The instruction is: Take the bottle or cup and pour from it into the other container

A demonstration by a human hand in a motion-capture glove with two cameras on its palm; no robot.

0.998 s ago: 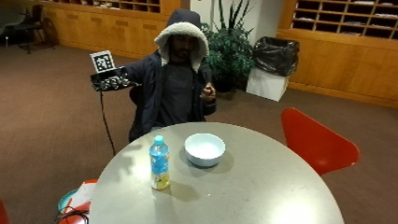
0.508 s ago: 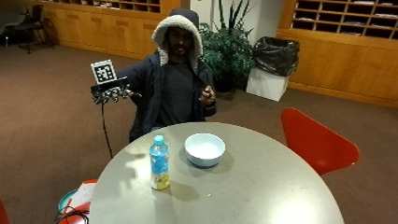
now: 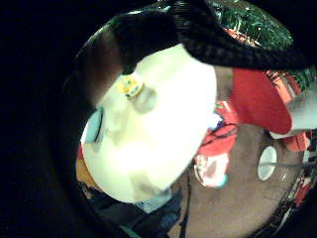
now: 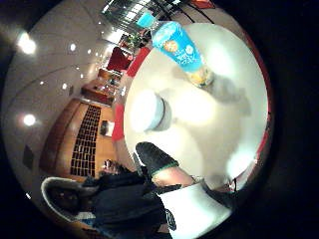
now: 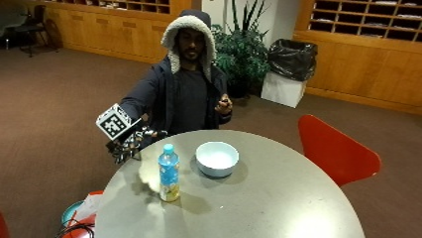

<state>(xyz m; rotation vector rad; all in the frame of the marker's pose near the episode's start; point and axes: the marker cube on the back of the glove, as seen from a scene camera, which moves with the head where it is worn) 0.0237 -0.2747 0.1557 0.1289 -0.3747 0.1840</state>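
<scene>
Your right hand point(image 5: 129, 143) hovers at the table point(image 5: 277, 198) edge, holding nothing; whether its fingers are spread or curled I cannot tell. The bottle point(image 5: 169, 172) stands upright just ahead of it, toward the table's middle, with the bowl point(image 5: 217, 158) beyond

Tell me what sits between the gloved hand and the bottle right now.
Nothing: in the outside view only bare table separates the gloved right hand, near the table's edge, from the bottle. The bowl stands off to the bottle's other side.

dark hooded jacket point(image 5: 158, 96), pale fleece hood trim; black-gloved grip point(image 5: 129, 144)
</scene>
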